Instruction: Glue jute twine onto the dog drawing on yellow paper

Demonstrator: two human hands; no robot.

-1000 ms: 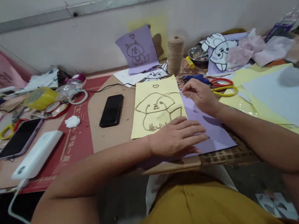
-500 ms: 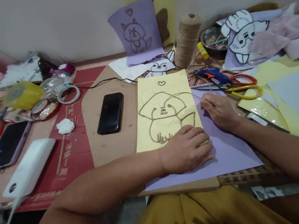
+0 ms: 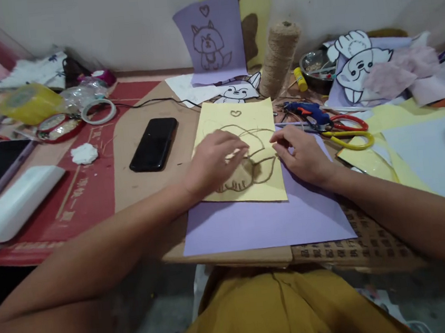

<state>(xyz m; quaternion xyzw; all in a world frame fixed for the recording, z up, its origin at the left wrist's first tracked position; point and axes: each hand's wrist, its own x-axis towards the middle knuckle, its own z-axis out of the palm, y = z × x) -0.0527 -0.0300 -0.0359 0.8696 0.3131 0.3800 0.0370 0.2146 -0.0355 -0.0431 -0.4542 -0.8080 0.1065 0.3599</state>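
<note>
1. Because the yellow sheet point(image 3: 267, 191) lies straight ahead of the person, atop a purple sheet point(image 3: 268, 225), 2 hands can reach its fox-like outline.
2. Over that drawing arches the left hand point(image 3: 215, 164), perhaps for steadying; its fingers curl loosely, and I can't tell whether they grip anything.
3. By the sheet's right edge, the right hand point(image 3: 273, 147) brings thumb and forefinger narrowly together, seemingly pinching a thin brown strand point(image 3: 256, 130), likely for control.
4. The outline looks rough, like the fibrous twine on the tall spool point(image 3: 280, 57); the paper looks smooth.
5. Upright behind, a curled purple card point(image 3: 214, 35) shows a similar animal, maybe for reference.
</note>
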